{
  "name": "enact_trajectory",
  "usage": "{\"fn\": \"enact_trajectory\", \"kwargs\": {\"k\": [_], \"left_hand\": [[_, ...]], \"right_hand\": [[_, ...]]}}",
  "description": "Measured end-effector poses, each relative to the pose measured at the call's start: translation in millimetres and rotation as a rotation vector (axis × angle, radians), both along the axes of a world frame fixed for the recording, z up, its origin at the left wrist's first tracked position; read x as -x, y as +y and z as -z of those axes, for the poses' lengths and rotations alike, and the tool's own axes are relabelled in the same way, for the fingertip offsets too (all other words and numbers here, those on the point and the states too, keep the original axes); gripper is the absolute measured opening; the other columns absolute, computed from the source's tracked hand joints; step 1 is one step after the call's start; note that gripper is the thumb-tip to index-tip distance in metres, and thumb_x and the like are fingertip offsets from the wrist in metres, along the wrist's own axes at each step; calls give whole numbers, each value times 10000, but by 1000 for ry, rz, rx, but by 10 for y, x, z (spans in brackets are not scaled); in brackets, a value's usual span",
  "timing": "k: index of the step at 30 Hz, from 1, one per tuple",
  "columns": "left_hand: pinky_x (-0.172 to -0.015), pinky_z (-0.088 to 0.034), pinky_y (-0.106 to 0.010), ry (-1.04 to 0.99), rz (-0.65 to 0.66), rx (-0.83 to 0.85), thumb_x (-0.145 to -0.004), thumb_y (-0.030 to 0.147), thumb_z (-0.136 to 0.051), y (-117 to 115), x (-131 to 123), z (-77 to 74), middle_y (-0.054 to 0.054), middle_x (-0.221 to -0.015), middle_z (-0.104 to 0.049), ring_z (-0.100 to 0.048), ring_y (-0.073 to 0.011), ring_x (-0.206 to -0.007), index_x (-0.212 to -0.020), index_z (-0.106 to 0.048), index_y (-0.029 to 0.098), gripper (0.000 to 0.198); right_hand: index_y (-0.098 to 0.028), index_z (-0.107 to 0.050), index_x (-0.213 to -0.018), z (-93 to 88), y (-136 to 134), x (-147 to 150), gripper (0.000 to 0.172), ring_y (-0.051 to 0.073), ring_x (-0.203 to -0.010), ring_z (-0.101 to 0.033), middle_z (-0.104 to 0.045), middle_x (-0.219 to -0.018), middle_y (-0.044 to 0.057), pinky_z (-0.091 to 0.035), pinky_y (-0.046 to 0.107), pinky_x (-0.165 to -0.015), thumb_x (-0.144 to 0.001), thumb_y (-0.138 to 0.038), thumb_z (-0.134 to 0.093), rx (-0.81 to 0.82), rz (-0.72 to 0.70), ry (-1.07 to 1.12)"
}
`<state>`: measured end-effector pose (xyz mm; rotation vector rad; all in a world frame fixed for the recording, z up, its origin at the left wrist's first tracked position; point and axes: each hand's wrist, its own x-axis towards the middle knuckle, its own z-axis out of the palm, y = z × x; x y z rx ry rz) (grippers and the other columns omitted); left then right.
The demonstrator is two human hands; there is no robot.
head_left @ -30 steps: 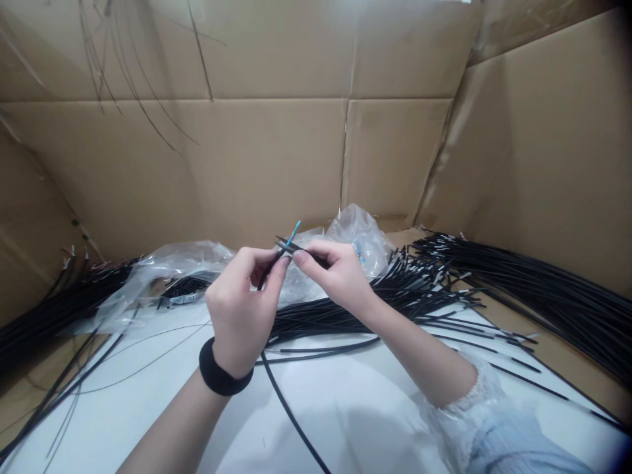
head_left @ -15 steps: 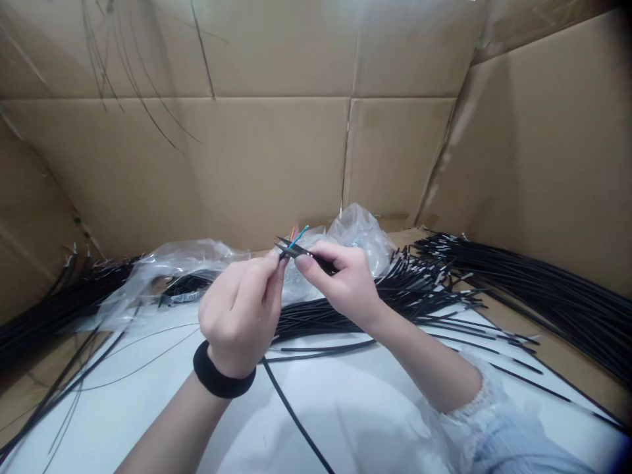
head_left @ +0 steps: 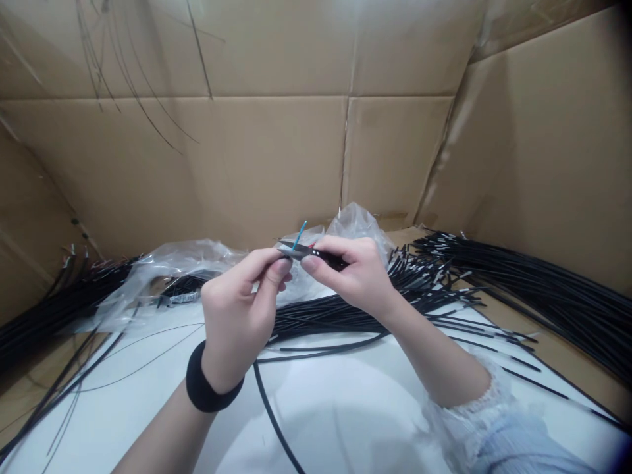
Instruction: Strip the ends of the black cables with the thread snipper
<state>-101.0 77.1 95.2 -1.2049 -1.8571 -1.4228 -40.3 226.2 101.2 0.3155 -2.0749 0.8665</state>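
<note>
My left hand pinches the end of a black cable, which hangs down below it toward the front of the white surface. From the pinch a blue wire sticks up, and a bit of red shows beside it. My right hand is closed round a small black scissors-like cutter. Its pointed blades lie across the blue wire, close to my left fingertips. Whether the blades touch the wire I cannot tell. The cutter's handles are mostly hidden in my palm.
Bundles of black cables lie behind my hands, at the right and at the left. Crumpled clear plastic bags rest at the back. Cardboard walls enclose the white work surface.
My left hand has turned, so its thumb now shows on top. The blue wire stands steeper, and the orange and pink wires are out of sight. The hanging cable has swung left.
</note>
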Motion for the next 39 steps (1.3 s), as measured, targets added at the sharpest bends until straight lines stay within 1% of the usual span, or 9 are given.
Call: {"fn": "enact_trajectory", "kwargs": {"k": [4,9,15,19,24,28,30,34,39], "left_hand": [[-513,-440,-211,-159,186,32,-859,223,-488,5,-6,-71,14,-605,-579,-524,-78,-520,-760,-604,183,158],[-469,-439,-210,-406,444,40,-861,275,-490,10,29,-100,-7,-594,-578,-514,-85,-495,-737,-603,160,204],[-435,-415,-218,-624,641,67,-848,340,-503,26,67,-103,-21,-559,-552,-491,-95,-472,-668,-589,164,266],[-393,-388,-208,-733,690,106,-836,370,-509,40,63,-130,-14,-519,-524,-447,-82,-418,-637,-565,164,292],[-429,-410,-197,-703,613,42,-834,337,-529,35,80,-111,-15,-574,-563,-485,-80,-467,-689,-586,159,237],[-464,-443,-195,-655,568,13,-817,305,-564,37,78,-97,-12,-600,-600,-534,-86,-501,-727,-588,159,173],[-473,-452,-196,-602,512,32,-804,298,-581,43,51,-95,-10,-597,-613,-550,-90,-504,-695,-564,159,178],[-485,-449,-199,-365,245,101,-798,285,-581,55,-16,-58,-2,-591,-613,-561,-94,-508,-669,-544,163,181],[-482,-361,-192,232,-161,135,-806,234,-567,82,-35,62,33,-533,-534,-468,-63,-461,-672,-543,164,153]], "right_hand": [[-138,-588,-642,-47,35,-35,322,47,-471,-322,-411,-508,-31,-274,193,-463,-815,-403,-533,-14,-20,-42],[-126,-595,-653,-75,53,-64,329,46,-490,-339,-452,-538,-22,-275,194,-472,-827,-395,-520,5,-74,-105],[-129,-566,-624,-83,64,-64,358,54,-505,-344,-425,-539,-18,-272,196,-467,-827,-419,-508,44,-117,-159],[-133,-549,-610,-92,76,-69,362,53,-501,-331,-403,-533,-21,-259,195,-458,-826,-421,-508,52,-134,-181],[-139,-499,-603,-114,227,-77,398,58,-510,-327,-377,-543,-19,-255,199,-461,-798,-484,-529,47,-55,-164],[-147,-513,-622,-116,283,-63,404,49,-467,-282,-337,-520,-33,-215,210,-433,-729,-527,-598,318,-8,28],[-149,-584,-703,-108,216,-58,372,47,-450,-272,-335,-513,-39,-214,211,-423,-715,-519,-618,429,-47,10],[-153,-641,-758,-89,14,-51,335,50,-464,-291,-331,-502,-49,-232,206,-428,-670,-474,-677,433,-96,-139],[-138,-598,-699,-67,-70,-16,271,38,-464,-287,-315,-493,-68,-228,191,-427,-634,-367,-728,469,-100,-193]]}}
